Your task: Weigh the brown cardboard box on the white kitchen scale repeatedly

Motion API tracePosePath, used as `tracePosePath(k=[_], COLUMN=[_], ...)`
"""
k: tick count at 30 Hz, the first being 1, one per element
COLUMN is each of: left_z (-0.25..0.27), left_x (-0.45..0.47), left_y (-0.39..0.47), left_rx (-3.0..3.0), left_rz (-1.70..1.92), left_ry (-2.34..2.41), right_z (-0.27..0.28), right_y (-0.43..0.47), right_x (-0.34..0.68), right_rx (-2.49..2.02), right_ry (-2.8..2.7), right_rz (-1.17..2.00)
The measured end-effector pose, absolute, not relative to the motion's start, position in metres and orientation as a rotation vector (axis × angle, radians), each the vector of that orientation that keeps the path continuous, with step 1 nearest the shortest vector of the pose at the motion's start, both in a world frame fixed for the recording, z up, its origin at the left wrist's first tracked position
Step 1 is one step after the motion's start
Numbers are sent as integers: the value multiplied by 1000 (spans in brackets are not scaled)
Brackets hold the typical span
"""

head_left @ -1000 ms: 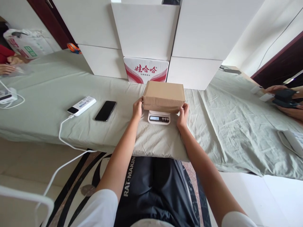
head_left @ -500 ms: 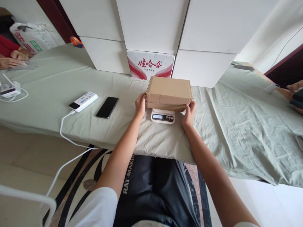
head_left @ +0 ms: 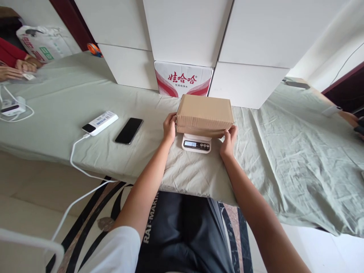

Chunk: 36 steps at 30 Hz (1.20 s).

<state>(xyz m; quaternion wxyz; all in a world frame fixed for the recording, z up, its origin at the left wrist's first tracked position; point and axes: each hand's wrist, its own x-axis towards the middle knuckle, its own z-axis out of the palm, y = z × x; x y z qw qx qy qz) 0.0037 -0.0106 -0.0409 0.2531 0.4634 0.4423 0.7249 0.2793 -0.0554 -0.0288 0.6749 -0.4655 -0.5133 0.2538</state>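
Head view: one left grip (head_left: 170, 129) and one right grip (head_left: 228, 142) clamp one cardboard box (head_left: 205, 112) over one scale (head_left: 196, 148).

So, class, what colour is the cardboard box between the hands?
The cardboard box is plain light brown, best seen in the head view.

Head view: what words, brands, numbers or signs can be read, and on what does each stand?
"娃哈哈®", "饮用纯净水": red-and-white carton
"RAT-MAKIN", running lengthwise: black trousers
"89", probably, blurred: white scale
Too small or blurred: the scale's fine print, white device, plastic bag.
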Motion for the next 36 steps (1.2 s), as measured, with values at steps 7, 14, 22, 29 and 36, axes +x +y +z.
tracePosePath(k=[7, 14, 22, 29, 36], left_z=[-39, -38, -39, -38, -36], left_x=[6, 6, 5, 6, 6], left_y=[-11, -12, -11, -10, -11], left_rx=[1237, 1240, 1247, 1261, 1244], left_rz=[1995, 1992, 1986, 1984, 1990], left_ry=[1197, 1192, 1195, 1218, 1204], right_z=[-31, -32, -30, -27, -24], right_y=[-56, -55, -56, -58, -60], right_x=[281, 283, 280, 280, 279], right_rx=[-1068, -1061, -1052, -1061, -1070], right_ry=[-1172, -1177, -1160, -1168, -1179], right_rz=[571, 598, 583, 595, 610])
